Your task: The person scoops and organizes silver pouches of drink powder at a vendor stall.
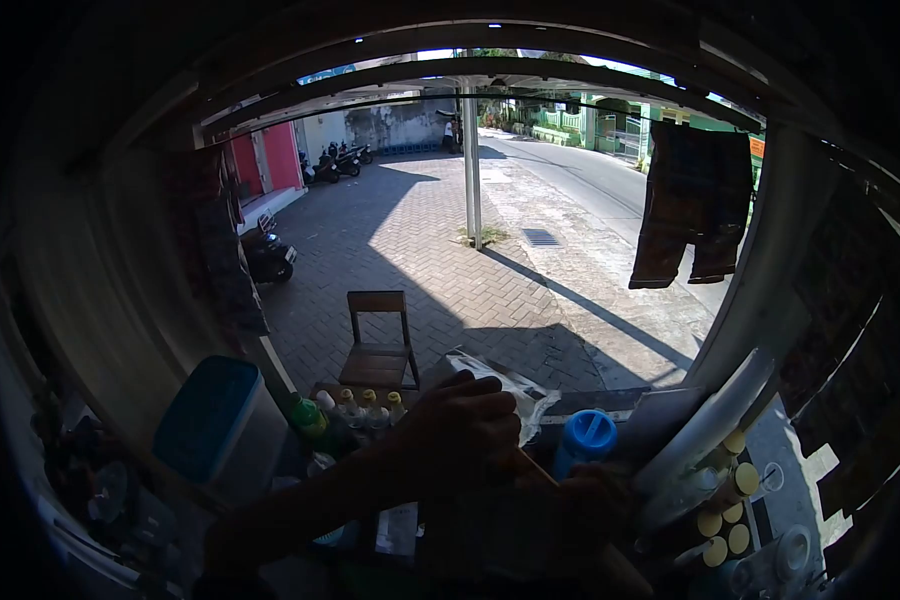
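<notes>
My left hand (465,425) is raised in the middle of the view, its fingers curled closed. What they hold is hidden behind the knuckles. Just beyond it lies a white packet with crumpled clear plastic (530,400), which the hand overlaps. Low and to the right, my right hand (595,500) is in deep shadow, its fingers too dark to make out. A thin orange-brown strip (536,468) shows between the two hands. Behind the right hand stands a blue lidded jug (585,438). Small bottles with yellow caps (370,410) stand left of my left hand.
A clear bin with a teal lid (210,415) stands at left, near a green bottle (310,415). Several yellow-lidded containers (738,480) are at right. Beyond the counter are a wooden chair (378,340), a post (473,170), parked motorbikes (335,162) and hanging cloth (695,200).
</notes>
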`<state>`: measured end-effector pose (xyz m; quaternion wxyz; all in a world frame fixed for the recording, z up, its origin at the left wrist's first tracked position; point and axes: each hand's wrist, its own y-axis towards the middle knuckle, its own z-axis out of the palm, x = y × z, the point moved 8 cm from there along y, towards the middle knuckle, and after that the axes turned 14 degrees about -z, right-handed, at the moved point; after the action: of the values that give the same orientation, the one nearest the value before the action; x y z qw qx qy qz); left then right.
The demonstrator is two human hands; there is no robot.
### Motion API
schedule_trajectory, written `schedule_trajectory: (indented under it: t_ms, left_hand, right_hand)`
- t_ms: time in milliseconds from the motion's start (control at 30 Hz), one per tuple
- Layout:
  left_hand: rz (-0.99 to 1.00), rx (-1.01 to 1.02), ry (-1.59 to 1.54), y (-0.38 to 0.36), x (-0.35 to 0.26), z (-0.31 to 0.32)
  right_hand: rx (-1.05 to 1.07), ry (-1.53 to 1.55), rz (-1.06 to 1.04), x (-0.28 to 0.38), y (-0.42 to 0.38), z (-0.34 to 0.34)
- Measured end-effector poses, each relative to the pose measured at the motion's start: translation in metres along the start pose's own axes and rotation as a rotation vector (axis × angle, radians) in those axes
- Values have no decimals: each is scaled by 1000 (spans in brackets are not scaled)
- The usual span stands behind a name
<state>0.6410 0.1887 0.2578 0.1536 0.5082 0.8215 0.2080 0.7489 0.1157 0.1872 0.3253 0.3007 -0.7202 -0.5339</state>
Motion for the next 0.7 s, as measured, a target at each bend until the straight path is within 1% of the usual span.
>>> schedule_trajectory:
  t_ms: [33, 100, 133, 167, 233, 267, 333, 367, 400, 433, 500, 567, 600, 633, 700]
  left_hand:
    - [-3, -2, -1, 0, -3, -5]
    - [92, -74, -147, -4, -17, -23]
    - [82, -123, -230, 2, -17, -35]
    - [73, -124, -229, 7, -12, -36]
    - [-58, -55, -449, 13, 9, -30]
    - [-77, -116, -508, 16, 12, -29]
    - [-127, -114, -527, 18, 31, -15]
    - [-162, -108, -544, 19, 39, -11]
    - [-168, -121, -538, 18, 40, -13]
    - [-144, -104, -484, 17, 37, -11]
    - [-120, -88, -427, 13, 32, -6]
    - [-120, -87, -351, 4, 26, 5]
    - [-62, -47, -330, -1, 22, 15]
    - [-72, -48, -317, -3, 20, 13]
    - [21, -52, -311, -8, 3, 2]
  right_hand:
    - [32, -138, -48, -12, 12, -10]
    - [-39, 28, -40, -49, 34, -14]
    - [-40, 109, -23, -67, 37, -1]
    - [-39, 192, -5, -85, 33, 15]
    - [-162, 578, 177, -106, 18, 72]
    - [-151, 587, 172, -103, 3, 104]
    - [-362, 782, 598, -109, -78, 166]
    - [-465, 868, 809, -109, -103, 188]
    - [-497, 831, 665, -85, -87, 184]
    - [-531, 792, 527, -50, -68, 164]
    - [-438, 702, 686, -11, -53, 120]
    - [18, 218, 212, 18, -15, 70]
    - [22, 231, 204, 11, -11, 51]
    - [54, 111, 123, 8, -4, 32]
    - [122, -121, -47, 1, 8, 3]
